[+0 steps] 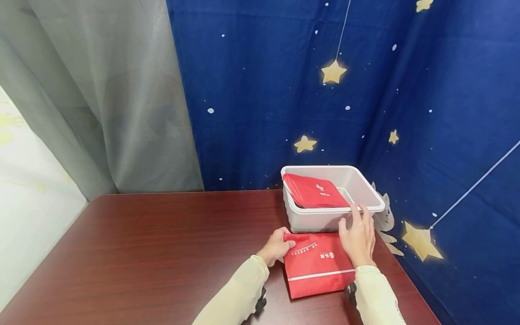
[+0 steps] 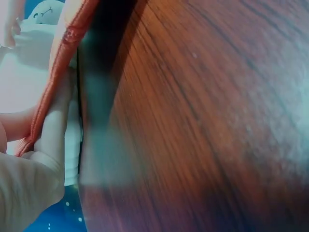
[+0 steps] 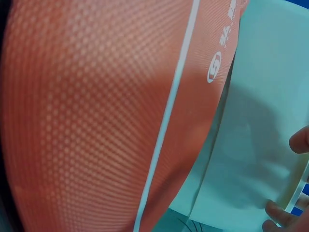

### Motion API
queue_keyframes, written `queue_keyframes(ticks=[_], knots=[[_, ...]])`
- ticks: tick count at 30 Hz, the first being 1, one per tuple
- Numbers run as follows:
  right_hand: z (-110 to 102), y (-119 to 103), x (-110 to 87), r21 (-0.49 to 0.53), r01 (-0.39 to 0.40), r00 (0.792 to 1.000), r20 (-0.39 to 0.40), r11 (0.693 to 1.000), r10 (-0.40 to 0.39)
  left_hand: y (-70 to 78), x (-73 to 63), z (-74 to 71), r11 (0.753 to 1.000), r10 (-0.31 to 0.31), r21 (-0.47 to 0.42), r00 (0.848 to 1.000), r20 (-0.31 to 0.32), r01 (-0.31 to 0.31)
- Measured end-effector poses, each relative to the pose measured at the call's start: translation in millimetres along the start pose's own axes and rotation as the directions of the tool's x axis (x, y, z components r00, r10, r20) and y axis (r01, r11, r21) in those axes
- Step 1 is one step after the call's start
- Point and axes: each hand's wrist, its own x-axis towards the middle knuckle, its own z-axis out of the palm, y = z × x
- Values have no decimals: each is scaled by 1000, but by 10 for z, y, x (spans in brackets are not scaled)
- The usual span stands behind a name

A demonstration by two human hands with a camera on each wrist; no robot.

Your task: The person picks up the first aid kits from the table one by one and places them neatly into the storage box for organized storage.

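Note:
A flat red fabric pouch (image 1: 321,266), with a white stripe and white print, is tilted in front of the white plastic bin (image 1: 313,221). My left hand (image 1: 276,247) pinches its far left corner, thumb on the printed face. In the left wrist view, the stitched edge of the pouch (image 2: 48,92) runs between thumb and fingers. My right hand (image 1: 359,237) is at the bin's front rim, fingers extended and spread, fingertips at the rim. The right wrist view shows the right thumb (image 3: 300,140) before the bin wall. A second red pouch (image 1: 313,192), with white print, leans inside the bin.
The dark red wooden table (image 1: 162,253) extends far to the left. Its right edge runs close beside the right forearm. A blue star-patterned curtain (image 1: 260,90) hangs right behind the bin, with a grey curtain (image 1: 138,99) to its left.

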Motion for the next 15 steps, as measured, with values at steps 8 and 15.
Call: queue_keyframes(ticks=[8, 15], knots=[[27, 18, -5, -3, 4, 1000, -18, 1000, -4, -18, -3, -48, 998, 67, -11, 997, 31, -66], [33, 11, 16, -5, 5, 1000, -11, 1000, -5, -18, 6, -127, 993, 67, -98, 994, 81, -59]])
